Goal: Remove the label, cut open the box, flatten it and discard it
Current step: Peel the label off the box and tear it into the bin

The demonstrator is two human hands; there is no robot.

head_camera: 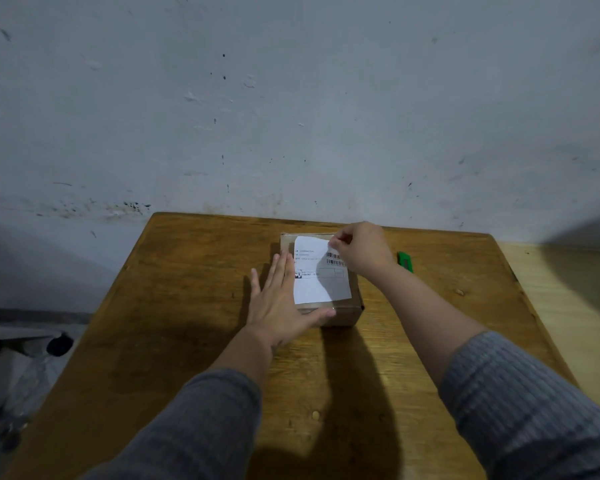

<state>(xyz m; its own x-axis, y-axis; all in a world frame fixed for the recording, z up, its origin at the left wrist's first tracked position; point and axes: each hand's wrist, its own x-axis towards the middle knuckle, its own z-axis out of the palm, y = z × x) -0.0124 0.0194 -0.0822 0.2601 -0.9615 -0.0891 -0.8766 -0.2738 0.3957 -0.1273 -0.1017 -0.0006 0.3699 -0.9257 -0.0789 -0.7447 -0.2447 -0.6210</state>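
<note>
Pinching the far right corner of the white printed paper label (317,271), the right hand (361,249) has its fingertips closed on it. The left hand (280,303) lies flat, fingers spread, against the left side of the small brown cardboard box (343,315), mid-way across the worn wooden counter (187,289). A green utility knife (405,261) lies just right of the box.

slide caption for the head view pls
Left hand steadies box on table; right hand pinches label corner.
</note>
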